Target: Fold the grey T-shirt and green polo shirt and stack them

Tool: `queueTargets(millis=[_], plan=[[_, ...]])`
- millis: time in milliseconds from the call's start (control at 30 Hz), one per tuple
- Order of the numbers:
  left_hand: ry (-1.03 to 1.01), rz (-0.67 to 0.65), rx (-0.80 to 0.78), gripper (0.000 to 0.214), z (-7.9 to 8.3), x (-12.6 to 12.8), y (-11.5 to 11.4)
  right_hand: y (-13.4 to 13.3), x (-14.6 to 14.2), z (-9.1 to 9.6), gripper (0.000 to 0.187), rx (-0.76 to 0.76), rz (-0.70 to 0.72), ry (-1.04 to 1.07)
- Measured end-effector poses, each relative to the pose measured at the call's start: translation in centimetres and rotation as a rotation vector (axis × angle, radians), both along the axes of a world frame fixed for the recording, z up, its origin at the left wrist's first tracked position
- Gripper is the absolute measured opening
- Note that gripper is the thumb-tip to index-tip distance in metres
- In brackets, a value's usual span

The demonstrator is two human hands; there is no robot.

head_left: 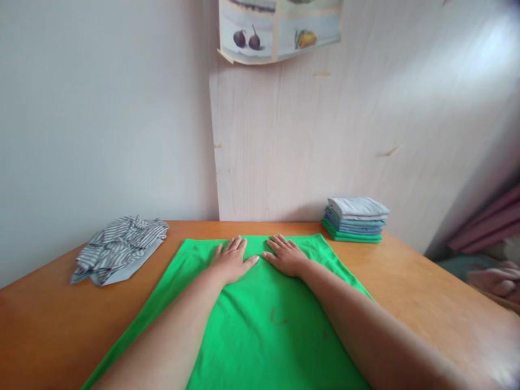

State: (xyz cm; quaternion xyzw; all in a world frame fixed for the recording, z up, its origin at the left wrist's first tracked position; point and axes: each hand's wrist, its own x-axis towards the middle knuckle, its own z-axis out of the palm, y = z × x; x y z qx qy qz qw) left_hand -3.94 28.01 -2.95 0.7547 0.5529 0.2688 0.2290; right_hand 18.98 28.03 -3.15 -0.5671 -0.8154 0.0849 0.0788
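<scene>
A bright green cloth (260, 319), perhaps a garment, lies spread out in front of me with its far edge toward the wall. Small wrinkles and a few dark marks show on its surface. My left hand (232, 261) rests flat on the far part of the cloth, fingers apart. Beside it, my right hand (286, 256) also presses flat on the cloth with its fingers spread. The two thumbs point toward each other with a small gap between them. The near end of the cloth runs out of view below.
On the orange-brown table (44, 309), a crumpled striped garment (122, 246) lies at the left over something pale. A folded stack of clothes (356, 219) stands at the back right. Behind is a wall with a fruit poster (280, 32). Pink fabric (491, 222) shows at far right.
</scene>
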Motion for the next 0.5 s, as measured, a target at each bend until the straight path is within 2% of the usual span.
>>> queueTargets(millis=[100, 267, 367, 500], plan=[[-0.115, 0.061, -0.046, 0.076, 0.2, -0.1, -0.3, -0.3, 0.0, 0.2, 0.077, 0.003, 0.0, 0.012], [-0.104, 0.08, -0.041, 0.077, 0.1, -0.1, -0.3, -0.6, 0.2, 0.7, 0.084, -0.008, -0.015, 0.036], [-0.125, 0.081, -0.048, 0.074, -0.1, -0.1, -0.1, -0.6, 1.8, 0.6, 0.089, -0.003, -0.156, 0.029], [-0.077, 0.07, -0.041, 0.077, -0.4, -0.3, 0.2, -0.6, 6.0, -0.5, 0.086, -0.011, -0.394, -0.001]])
